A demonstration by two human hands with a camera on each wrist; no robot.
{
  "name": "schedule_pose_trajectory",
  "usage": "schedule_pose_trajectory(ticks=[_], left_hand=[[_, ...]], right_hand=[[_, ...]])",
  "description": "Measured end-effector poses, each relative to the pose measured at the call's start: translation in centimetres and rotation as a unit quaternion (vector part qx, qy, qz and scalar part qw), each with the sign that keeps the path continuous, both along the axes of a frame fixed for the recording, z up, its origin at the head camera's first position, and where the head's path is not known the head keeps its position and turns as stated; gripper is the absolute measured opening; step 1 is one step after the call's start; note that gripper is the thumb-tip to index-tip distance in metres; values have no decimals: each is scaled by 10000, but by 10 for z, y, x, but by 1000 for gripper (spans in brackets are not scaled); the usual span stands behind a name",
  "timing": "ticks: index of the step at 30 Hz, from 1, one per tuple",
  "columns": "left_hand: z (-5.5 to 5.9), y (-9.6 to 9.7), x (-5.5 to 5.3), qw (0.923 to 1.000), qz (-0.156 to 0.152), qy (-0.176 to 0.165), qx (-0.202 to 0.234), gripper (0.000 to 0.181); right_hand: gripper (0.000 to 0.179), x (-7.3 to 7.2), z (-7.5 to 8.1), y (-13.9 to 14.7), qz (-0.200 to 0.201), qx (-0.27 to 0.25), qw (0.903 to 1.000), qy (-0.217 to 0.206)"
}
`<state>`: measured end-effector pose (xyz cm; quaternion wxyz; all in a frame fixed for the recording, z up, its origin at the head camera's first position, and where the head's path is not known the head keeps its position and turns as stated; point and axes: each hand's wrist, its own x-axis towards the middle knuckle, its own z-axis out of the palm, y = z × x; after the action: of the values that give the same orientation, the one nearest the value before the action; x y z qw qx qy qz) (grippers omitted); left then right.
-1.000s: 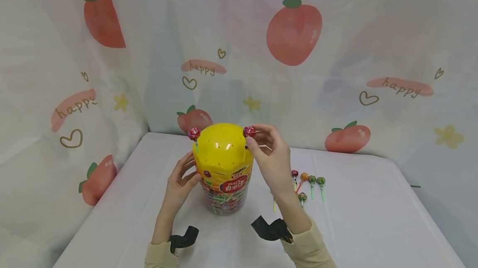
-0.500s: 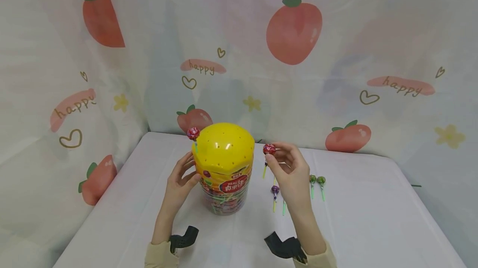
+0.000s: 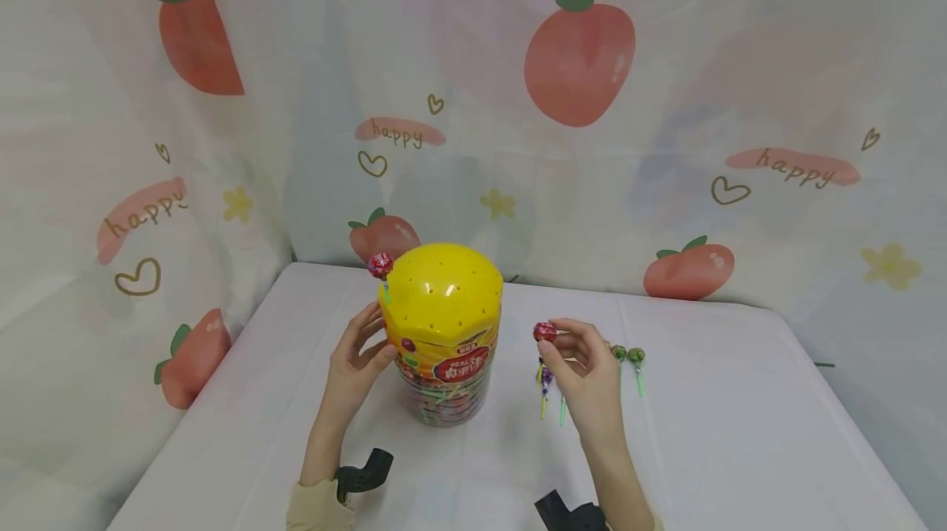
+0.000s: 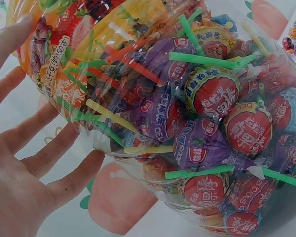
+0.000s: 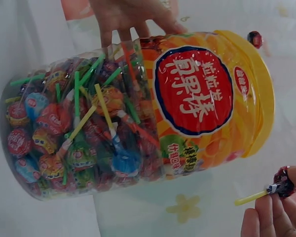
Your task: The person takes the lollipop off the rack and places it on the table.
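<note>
A clear jar [image 3: 459, 369] of wrapped lollipops, with a domed yellow lid [image 3: 445, 293] dotted with small holes, stands upright on the table. My left hand [image 3: 358, 358] rests on its left side; in the left wrist view the fingers are spread fairly straight, their tips on the plastic. To the right of the jar, apart from it, my right hand [image 3: 592, 371] pinches a red-wrapped lollipop [image 3: 545, 332] near its head. Its yellow stick [image 5: 250, 198] points free in the right wrist view. Another red lollipop [image 3: 381, 265] is stuck in the lid's left edge.
Loose lollipops lie on the white table [image 3: 740, 432] under and beside my right hand, among them a purple one [image 3: 547, 377] and a green one [image 3: 637, 356]. Some are hidden by the hand. A fruit-printed cloth [image 3: 473, 46] hangs behind the table.
My right hand, with the red lollipop, has moved from the lid's right edge rightward and down to above the loose lollipops. The left hand and jar have stayed in place.
</note>
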<state>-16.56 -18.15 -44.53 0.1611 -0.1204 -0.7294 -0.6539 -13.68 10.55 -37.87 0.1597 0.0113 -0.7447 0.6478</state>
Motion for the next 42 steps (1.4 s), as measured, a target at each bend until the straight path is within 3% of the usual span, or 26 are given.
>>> schedule_pose_trajectory(ticks=[9,19,42], left_hand=[[-1,0,-1,10000,-25,26,4,62],[0,-1,0,10000,-21,-9,11,62],[2,1,1,9999,46,-127,-14,62]], right_hand=[[29,0,-17,16,-226,179,9989,-378],[33,-7,-29,42,-170,474,9954,-811],[36,-23,-59,96,-905,546,9840,-1434]])
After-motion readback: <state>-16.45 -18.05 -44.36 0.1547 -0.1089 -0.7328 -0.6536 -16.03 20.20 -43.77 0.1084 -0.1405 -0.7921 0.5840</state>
